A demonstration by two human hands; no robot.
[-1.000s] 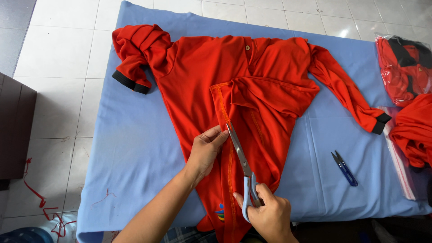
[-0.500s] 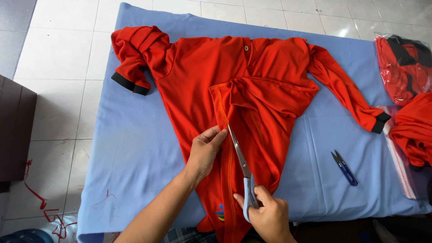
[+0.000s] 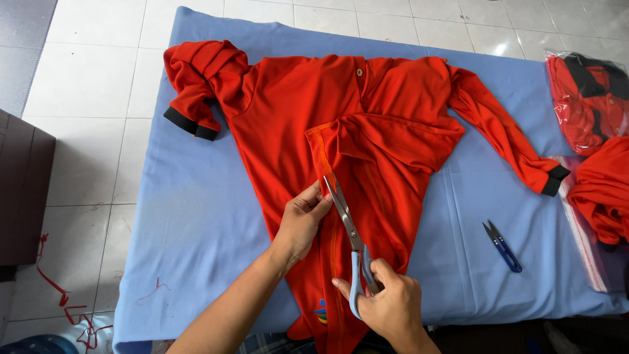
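Observation:
A red long-sleeved shirt [image 3: 288, 111] with black cuffs lies spread on a blue cloth-covered table [image 3: 190, 203], one side folded over so a stitched seam shows. My left hand [image 3: 303, 219] presses the fabric flat just left of the seam. My right hand [image 3: 388, 307] grips the light-blue handles of a pair of scissors [image 3: 347, 223], whose blades lie along the seam with the tips beside my left fingertips.
A small blue thread snipper [image 3: 503, 246] lies on the table to the right. A clear bag with red and black garments [image 3: 588, 105] and a loose red garment [image 3: 606, 190] sit at the right edge. Red thread scraps [image 3: 62, 295] lie on the tiled floor at left.
The scissor blades have edged slightly further up the seam. Both hands stay almost where they were.

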